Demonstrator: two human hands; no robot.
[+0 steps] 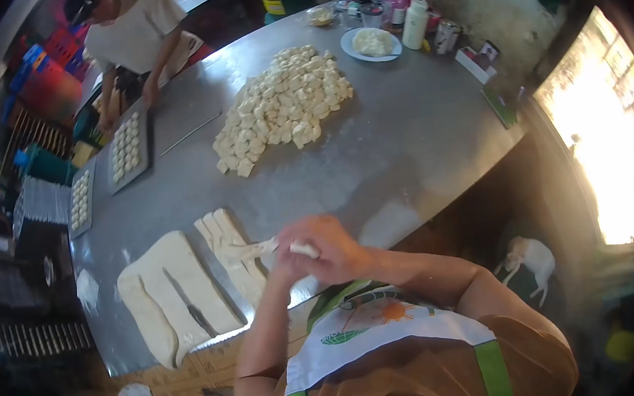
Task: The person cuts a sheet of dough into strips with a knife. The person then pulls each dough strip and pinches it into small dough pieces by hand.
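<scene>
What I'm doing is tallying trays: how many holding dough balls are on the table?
2. A larger-looking tray sits by the co-worker; a smaller-looking tray lies beside it, along the table's left edge as pictured. None looks hidden.

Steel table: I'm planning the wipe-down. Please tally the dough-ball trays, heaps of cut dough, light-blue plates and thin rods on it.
Dough-ball trays: 2
Heaps of cut dough: 1
Light-blue plates: 1
Thin rods: 1
Total: 5

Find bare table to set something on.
Widest: right of the dough pile, short of the plate. Another patch lies between pile, tray and slab. Crowded: the near left, with slab and strips, and the far edge around the white bottle.
</scene>
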